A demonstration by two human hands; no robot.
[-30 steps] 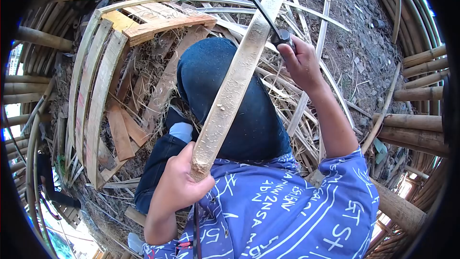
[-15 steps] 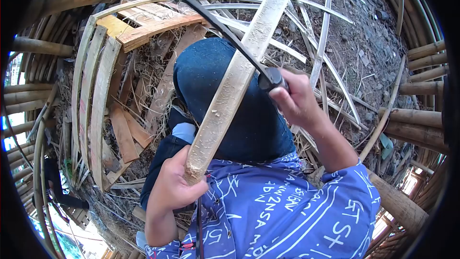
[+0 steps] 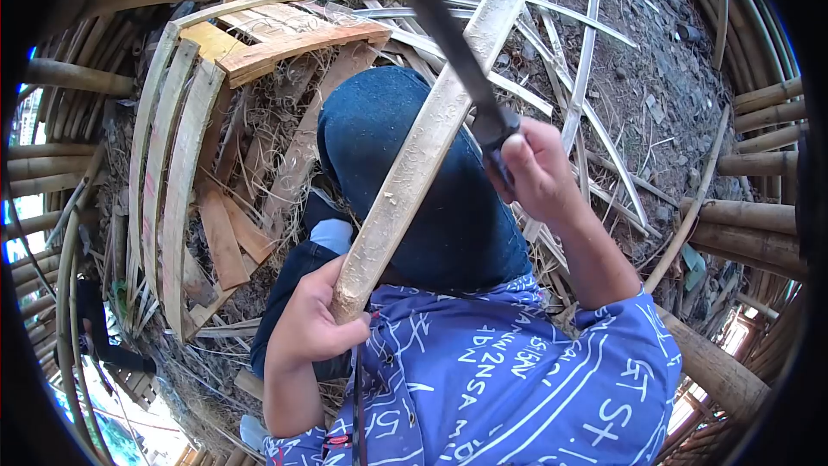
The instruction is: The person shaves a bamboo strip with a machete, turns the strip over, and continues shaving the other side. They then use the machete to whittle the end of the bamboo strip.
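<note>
A long pale bamboo strip [image 3: 414, 155] runs diagonally from lower left to the top, across a knee in dark jeans. My left hand [image 3: 315, 319] is closed around its near end, thumb at the rough tip. My right hand [image 3: 539, 164], right of the strip, is wrapped round the dark handle of a long knife [image 3: 444, 30]. The blade points up and to the left and crosses over the strip in the view. Whether blade and strip touch cannot be told. Small raised flakes show on the strip's surface.
A slatted wooden crate [image 3: 185, 164] lies at the left with loose boards and shavings. Thin split strips [image 3: 582, 60] are scattered on the soil ahead. Bamboo poles [image 3: 750, 216] line the right side, and more stand at the left. Part of a person in dark clothing [image 3: 112, 345] shows at the lower left.
The knife's blade has swung more upright, showing its broader side. My right hand has turned and shifted slightly down and right. My left hand and the strip have barely moved.
</note>
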